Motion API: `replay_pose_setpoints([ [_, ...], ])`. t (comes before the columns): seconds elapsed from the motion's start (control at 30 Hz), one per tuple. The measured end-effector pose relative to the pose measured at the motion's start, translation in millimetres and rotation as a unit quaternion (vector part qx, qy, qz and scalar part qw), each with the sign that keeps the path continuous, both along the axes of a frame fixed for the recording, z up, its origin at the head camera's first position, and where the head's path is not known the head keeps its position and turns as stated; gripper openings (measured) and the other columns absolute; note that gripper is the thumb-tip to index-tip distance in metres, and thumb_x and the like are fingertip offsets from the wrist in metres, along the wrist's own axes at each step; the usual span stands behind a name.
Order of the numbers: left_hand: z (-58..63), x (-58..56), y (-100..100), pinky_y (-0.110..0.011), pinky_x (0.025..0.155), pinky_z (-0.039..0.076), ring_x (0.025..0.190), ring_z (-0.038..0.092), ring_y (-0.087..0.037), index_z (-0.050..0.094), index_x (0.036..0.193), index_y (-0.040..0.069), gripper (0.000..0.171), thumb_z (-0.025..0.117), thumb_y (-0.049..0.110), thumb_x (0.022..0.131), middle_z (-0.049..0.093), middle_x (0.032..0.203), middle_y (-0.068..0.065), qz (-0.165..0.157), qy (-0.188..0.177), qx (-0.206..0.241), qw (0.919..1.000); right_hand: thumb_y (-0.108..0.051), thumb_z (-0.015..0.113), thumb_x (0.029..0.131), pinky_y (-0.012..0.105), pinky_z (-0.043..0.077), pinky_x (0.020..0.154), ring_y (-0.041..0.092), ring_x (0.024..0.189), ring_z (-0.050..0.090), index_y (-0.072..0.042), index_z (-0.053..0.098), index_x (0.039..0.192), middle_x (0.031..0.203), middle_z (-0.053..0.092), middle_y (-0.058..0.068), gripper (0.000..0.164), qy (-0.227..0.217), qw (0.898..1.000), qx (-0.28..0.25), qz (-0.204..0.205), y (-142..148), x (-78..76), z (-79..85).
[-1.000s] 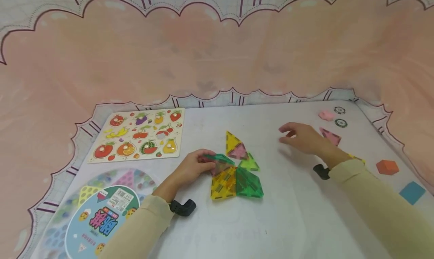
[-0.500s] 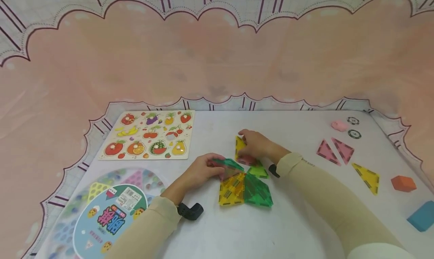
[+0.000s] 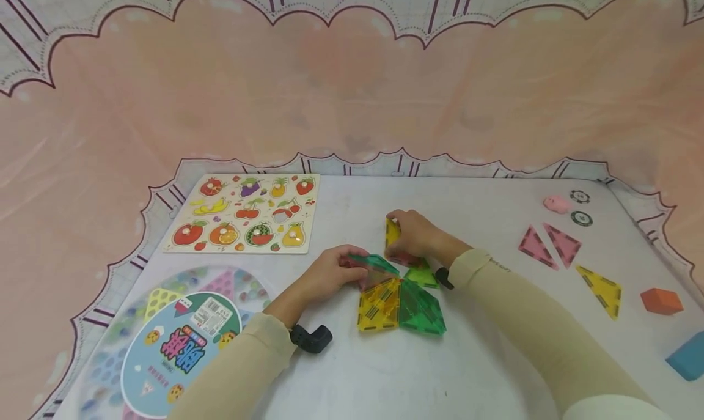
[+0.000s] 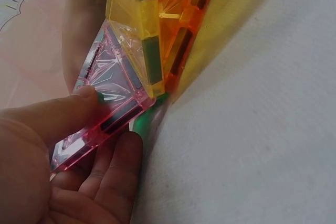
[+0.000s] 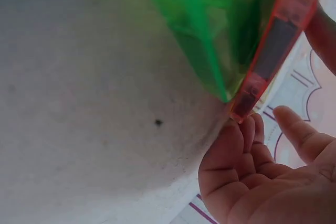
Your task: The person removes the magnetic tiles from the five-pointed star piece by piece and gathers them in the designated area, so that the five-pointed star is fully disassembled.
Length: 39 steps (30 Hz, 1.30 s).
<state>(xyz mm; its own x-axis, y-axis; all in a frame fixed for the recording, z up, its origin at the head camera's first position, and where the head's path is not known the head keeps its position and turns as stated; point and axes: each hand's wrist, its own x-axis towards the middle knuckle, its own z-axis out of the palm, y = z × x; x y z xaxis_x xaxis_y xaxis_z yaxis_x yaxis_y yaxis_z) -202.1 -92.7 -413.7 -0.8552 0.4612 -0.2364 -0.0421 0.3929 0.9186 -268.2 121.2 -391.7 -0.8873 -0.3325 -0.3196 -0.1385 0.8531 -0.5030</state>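
In the head view my left hand point(image 3: 335, 273) pinches a pink triangular magnetic tile point(image 4: 113, 74) between thumb and fingers, with a green tile point(image 3: 376, 263) beside it. This pink tile meets a raised yellow-orange tile point(image 3: 379, 304), which adjoins a large green tile point(image 3: 422, 307). My right hand point(image 3: 420, 236) grips a second pink tile point(image 5: 270, 45) behind them, curled fingers at its lower corner in the right wrist view. Against that tile stands a yellow triangle point(image 3: 392, 233), partly hidden by the hand. A light green triangle point(image 3: 422, 276) lies just in front.
Loose pink triangles point(image 3: 562, 244) and a yellow triangle point(image 3: 602, 290) lie at right, near an orange block point(image 3: 662, 301) and a blue block point(image 3: 689, 356). Behind are a pink pig figure point(image 3: 557, 204) and round chips point(image 3: 581, 218). At left: a fruit puzzle board point(image 3: 258, 214) and a round game box point(image 3: 181, 359).
My right hand has come from the right side to the yellow and pink tiles at the back and taken hold there. My left hand keeps its pinch. The head view has shifted slightly.
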Motion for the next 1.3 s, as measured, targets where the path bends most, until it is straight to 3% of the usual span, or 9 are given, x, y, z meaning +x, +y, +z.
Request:
replay_pose_setpoints([
  [0.2,0.6,0.1,1,-0.031,0.079,0.044,0.085,0.057,-0.018,0.055,0.112,0.019,0.031,0.064,0.027,0.083,0.063,0.095,0.000,-0.003,-0.003,0.007,1.0000,-0.030,0.076,0.070,0.042,0.033,0.094,0.025,0.101,0.044,-0.015,0.032,0.135,0.129,0.043,0.013,0.081,-0.036,0.999,-0.003,-0.013,-2,-2.4,2.3],
  [0.4,-1.0,2.1,0,-0.031,0.078,0.044,0.082,0.059,-0.020,0.055,0.111,0.017,0.031,0.064,0.027,0.083,0.063,0.094,-0.002,-0.005,-0.018,0.023,0.9996,-0.030,0.073,0.072,0.042,0.032,0.095,0.026,0.104,0.045,-0.009,0.032,0.134,0.128,0.043,0.016,0.078,-0.060,0.998,-0.009,-0.002,-3,-2.6,1.3],
  [0.57,-0.9,3.0,1,-0.031,0.079,0.044,0.082,0.058,-0.020,0.055,0.112,0.016,0.031,0.063,0.025,0.084,0.063,0.093,-0.002,-0.005,-0.027,0.023,0.9993,-0.035,0.073,0.073,0.040,0.035,0.092,0.026,0.103,0.046,-0.007,0.033,0.134,0.123,0.045,0.016,0.078,-0.050,0.999,-0.013,0.003,-4,-2.1,-1.4],
  [0.83,30.1,13.3,4,-0.030,0.078,0.044,0.085,0.058,-0.025,0.054,0.114,0.008,0.030,0.060,0.015,0.086,0.063,0.093,-0.006,-0.008,-0.029,0.021,0.9993,-0.036,0.074,0.070,0.039,0.037,0.090,0.025,0.101,0.046,-0.008,0.035,0.132,0.122,0.046,0.014,0.079,-0.032,0.999,0.009,0.001,-5,-1.6,-0.8],
  [0.97,35.7,15.5,4,-0.031,0.078,0.044,0.084,0.058,-0.027,0.053,0.114,0.007,0.030,0.060,0.014,0.086,0.063,0.093,-0.009,-0.010,-0.027,0.021,0.9994,-0.039,0.074,0.070,0.038,0.037,0.089,0.025,0.099,0.044,-0.006,0.037,0.132,0.121,0.046,0.014,0.080,-0.029,0.999,0.021,0.006,-8,-1.2,-0.2],
  [1.1,30.7,13.1,3,-0.032,0.077,0.045,0.082,0.059,-0.027,0.053,0.114,0.006,0.030,0.060,0.013,0.086,0.063,0.092,-0.009,-0.011,-0.027,0.031,0.9991,-0.035,0.075,0.070,0.038,0.036,0.090,0.025,0.098,0.044,-0.006,0.037,0.131,0.120,0.045,0.014,0.078,-0.033,0.999,0.024,0.008,-8,-1.4,1.6],
  [1.3,5.8,3.2,-1,-0.031,0.077,0.045,0.080,0.059,-0.021,0.055,0.114,0.013,0.032,0.063,0.021,0.084,0.063,0.091,-0.003,-0.003,-0.024,0.033,0.9992,-0.027,0.075,0.069,0.037,0.037,0.084,0.024,0.094,0.044,-0.009,0.035,0.133,0.117,0.044,0.014,0.078,-0.051,0.998,0.023,0.003,-7,-0.7,6.7],
])
